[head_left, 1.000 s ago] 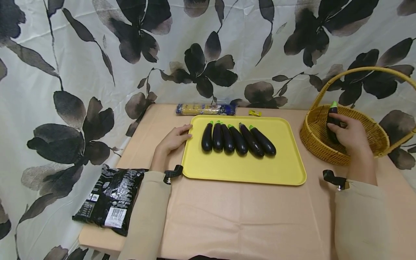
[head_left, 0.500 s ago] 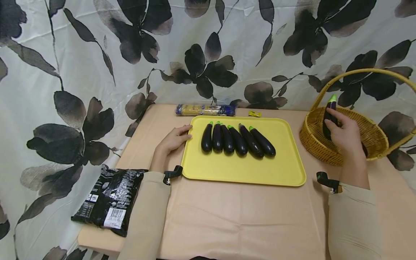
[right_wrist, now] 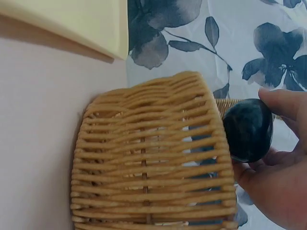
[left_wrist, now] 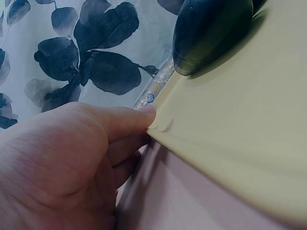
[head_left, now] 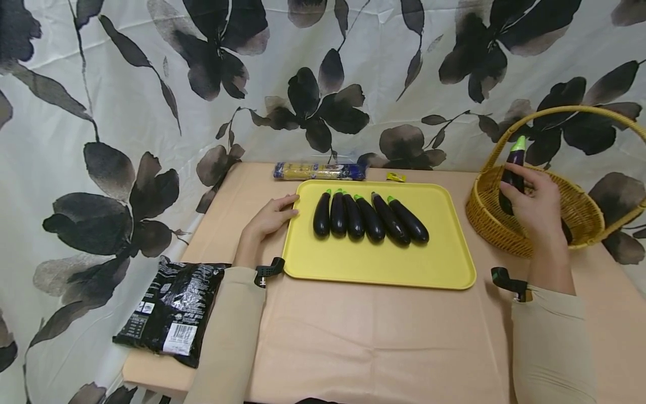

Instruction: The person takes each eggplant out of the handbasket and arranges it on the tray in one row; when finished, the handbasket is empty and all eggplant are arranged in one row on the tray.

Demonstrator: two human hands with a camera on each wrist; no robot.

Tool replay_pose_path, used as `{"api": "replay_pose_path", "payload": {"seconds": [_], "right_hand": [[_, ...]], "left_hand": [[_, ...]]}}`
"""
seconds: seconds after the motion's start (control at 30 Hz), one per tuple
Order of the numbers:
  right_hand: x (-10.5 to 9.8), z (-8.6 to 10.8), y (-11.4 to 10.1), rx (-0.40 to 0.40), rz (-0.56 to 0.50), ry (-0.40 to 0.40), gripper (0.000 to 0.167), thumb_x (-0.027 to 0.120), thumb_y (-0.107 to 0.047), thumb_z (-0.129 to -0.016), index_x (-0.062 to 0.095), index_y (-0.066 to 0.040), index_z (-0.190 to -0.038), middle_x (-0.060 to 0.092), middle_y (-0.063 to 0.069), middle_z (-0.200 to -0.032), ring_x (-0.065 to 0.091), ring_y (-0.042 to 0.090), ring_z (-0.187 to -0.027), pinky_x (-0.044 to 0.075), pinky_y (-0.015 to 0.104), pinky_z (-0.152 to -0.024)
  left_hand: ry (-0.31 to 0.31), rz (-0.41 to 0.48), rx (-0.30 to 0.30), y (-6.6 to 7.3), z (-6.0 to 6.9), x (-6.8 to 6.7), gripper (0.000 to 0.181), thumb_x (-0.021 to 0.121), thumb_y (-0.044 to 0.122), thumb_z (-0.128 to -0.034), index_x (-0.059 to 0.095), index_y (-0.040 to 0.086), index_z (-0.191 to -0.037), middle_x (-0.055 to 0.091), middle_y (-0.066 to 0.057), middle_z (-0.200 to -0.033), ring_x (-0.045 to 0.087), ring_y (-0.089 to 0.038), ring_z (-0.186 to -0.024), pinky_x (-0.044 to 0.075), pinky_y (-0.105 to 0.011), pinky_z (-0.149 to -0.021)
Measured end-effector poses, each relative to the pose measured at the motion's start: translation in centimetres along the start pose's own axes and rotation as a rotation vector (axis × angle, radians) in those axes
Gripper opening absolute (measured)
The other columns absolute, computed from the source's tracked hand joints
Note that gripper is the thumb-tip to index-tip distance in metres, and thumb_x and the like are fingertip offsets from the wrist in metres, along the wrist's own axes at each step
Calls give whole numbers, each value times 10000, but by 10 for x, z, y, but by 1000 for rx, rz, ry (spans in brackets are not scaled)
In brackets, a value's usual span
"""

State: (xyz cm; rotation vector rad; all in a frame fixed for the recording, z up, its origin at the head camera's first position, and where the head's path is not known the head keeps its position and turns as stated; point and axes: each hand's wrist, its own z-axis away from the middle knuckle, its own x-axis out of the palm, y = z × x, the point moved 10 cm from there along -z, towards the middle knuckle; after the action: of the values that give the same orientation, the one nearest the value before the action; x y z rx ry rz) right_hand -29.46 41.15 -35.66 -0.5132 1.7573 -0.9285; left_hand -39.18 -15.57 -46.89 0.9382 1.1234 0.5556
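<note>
At the basket's left side, my right hand [head_left: 540, 205] grips an eggplant [head_left: 511, 182] by its dark body, its green cap pointing up. The right wrist view shows the rounded end of this eggplant [right_wrist: 248, 130] just beyond the wicker basket's [right_wrist: 153, 158] rim. Another dark shape, probably an eggplant [head_left: 567, 231], lies in the basket, mostly hidden by my wrist. My left hand [head_left: 267, 221] pinches the left rim of the yellow tray [head_left: 373, 266], thumb on top and fingers below. Several eggplants [head_left: 372, 219] lie side by side on the tray, caps toward the back.
Behind the tray lie a long pack of what looks like pasta [head_left: 319, 170] and a small yellow wrapped item [head_left: 396, 177]. A black plastic bag [head_left: 171, 308] sits at the table's left edge beside my left forearm. A floral cloth [head_left: 404, 67] hangs behind the table.
My right hand has moved left and raised the eggplant within the basket. A dark shape now shows behind my right wrist. My left hand and the tray have stayed in place.
</note>
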Motion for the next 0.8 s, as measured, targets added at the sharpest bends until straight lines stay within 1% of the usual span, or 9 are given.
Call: {"api": "replay_pose_path", "payload": {"seconds": [0.07,0.2,0.3,0.37,0.5,0.6,0.73,0.8], "right_hand": [[1,0,-4,-12,-1,3,477,598,-395,-1045,531,-410,-1517,429,-25,-1464,402,131,-1286,515,116,-910],[6,1,-11,-17,-3,-13,478,615,-399,-1038,550,-391,-1511,428,-57,-1451,382,95,-1270,518,110,-923],[9,3,-18,-38,-7,-20,494,624,-396,-1033,555,-343,-1520,436,-35,-1432,387,99,-1249,489,43,-840],[12,5,-23,-59,-20,-29,499,634,-393,-1029,560,-332,-1518,449,-31,-1407,402,90,-1216,461,4,-771],[21,6,-31,-97,-35,-67,497,636,-403,-1028,554,-360,-1516,461,12,-1374,436,60,-1122,478,-6,-706],[29,5,-35,-120,-31,-98,495,616,-409,-1039,533,-379,-1525,452,82,-1368,447,51,-1094,480,-7,-699],[39,3,-38,-144,-28,-125,492,590,-381,-1059,512,-350,-1543,448,118,-1372,446,68,-1111,463,-14,-719],[44,3,-39,-151,-27,-141,496,581,-366,-1065,501,-336,-1553,443,131,-1402,462,140,-1171,449,-16,-723]], "left_hand": [[-3,2,3,0,-1,0,551,581,232,-1079,432,126,-1599,324,-68,-1703,158,-228,-1624,152,-401,-1343],[-8,9,11,1,-1,1,547,577,220,-1081,432,113,-1597,327,-76,-1700,156,-227,-1624,152,-393,-1343],[-4,6,5,1,0,1,544,576,222,-1081,435,124,-1597,331,-65,-1700,163,-222,-1623,152,-393,-1344],[0,3,-5,0,0,0,543,578,229,-1081,438,137,-1597,330,-56,-1701,169,-219,-1622,152,-397,-1344],[6,-7,-20,-2,0,0,546,583,244,-1078,442,155,-1597,331,-44,-1702,180,-218,-1620,146,-407,-1345],[10,-7,-22,-2,0,-1,545,585,250,-1077,446,160,-1596,338,-38,-1699,184,-212,-1619,147,-404,-1345],[8,-8,-21,-1,0,-1,542,581,253,-1080,445,161,-1596,342,-31,-1698,181,-201,-1619,154,-394,-1344],[5,-13,-22,-1,0,-1,543,578,254,-1081,441,161,-1598,342,-29,-1698,180,-199,-1620,156,-393,-1343]]}}
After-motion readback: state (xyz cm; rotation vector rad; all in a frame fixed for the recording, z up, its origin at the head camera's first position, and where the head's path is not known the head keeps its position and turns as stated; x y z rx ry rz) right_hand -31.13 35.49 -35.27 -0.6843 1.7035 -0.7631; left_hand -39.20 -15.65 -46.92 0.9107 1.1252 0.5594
